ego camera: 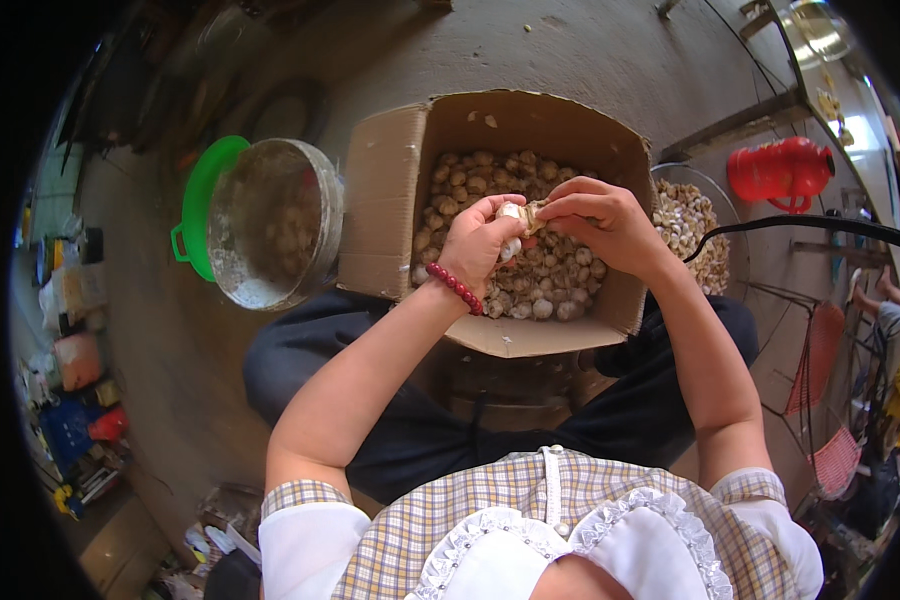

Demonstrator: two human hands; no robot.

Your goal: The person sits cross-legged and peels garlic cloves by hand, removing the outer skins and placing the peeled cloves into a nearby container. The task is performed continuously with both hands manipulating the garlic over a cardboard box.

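Note:
Over an open cardboard box filled with garlic bulbs, both my hands meet at one garlic bulb. My left hand, with a red bead bracelet at its wrist, holds the bulb between thumb and fingers. A white garlic piece also shows under its thumb. With thumb and fingertips my right hand pinches the bulb's dry, brownish skin. The fingers hide part of the bulb. To the right of the box, a heap of separated garlic cloves lies in a round container.
Left of the box stands a dusty round metal-rimmed sieve or tub against a green plastic basin. A red thermos-like jug is at the right, near a table leg. A black cable or strap crosses at right. Another person's legs show at the far right.

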